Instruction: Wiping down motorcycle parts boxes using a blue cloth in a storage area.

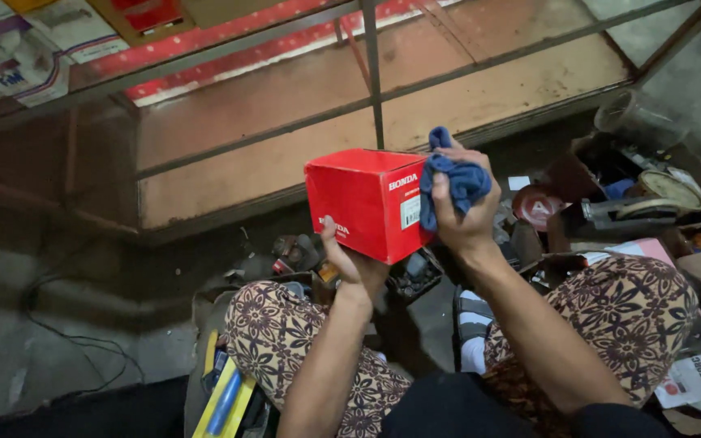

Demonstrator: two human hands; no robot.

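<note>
**Holding a red box against a blue cloth, low over a dim floor**

Seated view, looking down past two knees in brown flower-patterned trousers [285,341]. The left hand [350,264] grips the red cardboard box [363,199] from beneath, thumb laid up its front face, fingers closed under the lower edge. The right hand [464,219] is clenched on a crumpled blue cloth [458,180], which presses against the box's right side where a small white label sits. The box is held in the air, tilted, above the gap between the knees.

Surface: grey concrete floor [66,324], stained and dull, with a thin dark cable [83,341] trailing across it at left. Just beyond the knees lies a scatter of small dark metal parts [294,251]. At right, a heap of cardboard, tins and a round red lid [539,204].

Room: a glass-fronted cabinet with a thin metal frame [375,89] fills the upper view, its wooden shelf [480,89] worn and bare-looking, with a red strip [229,36] along the back. Printed cartons [18,57] stand at top left. Yellow and blue packets [225,397] lie beside the left knee. Light is low throughout.
</note>
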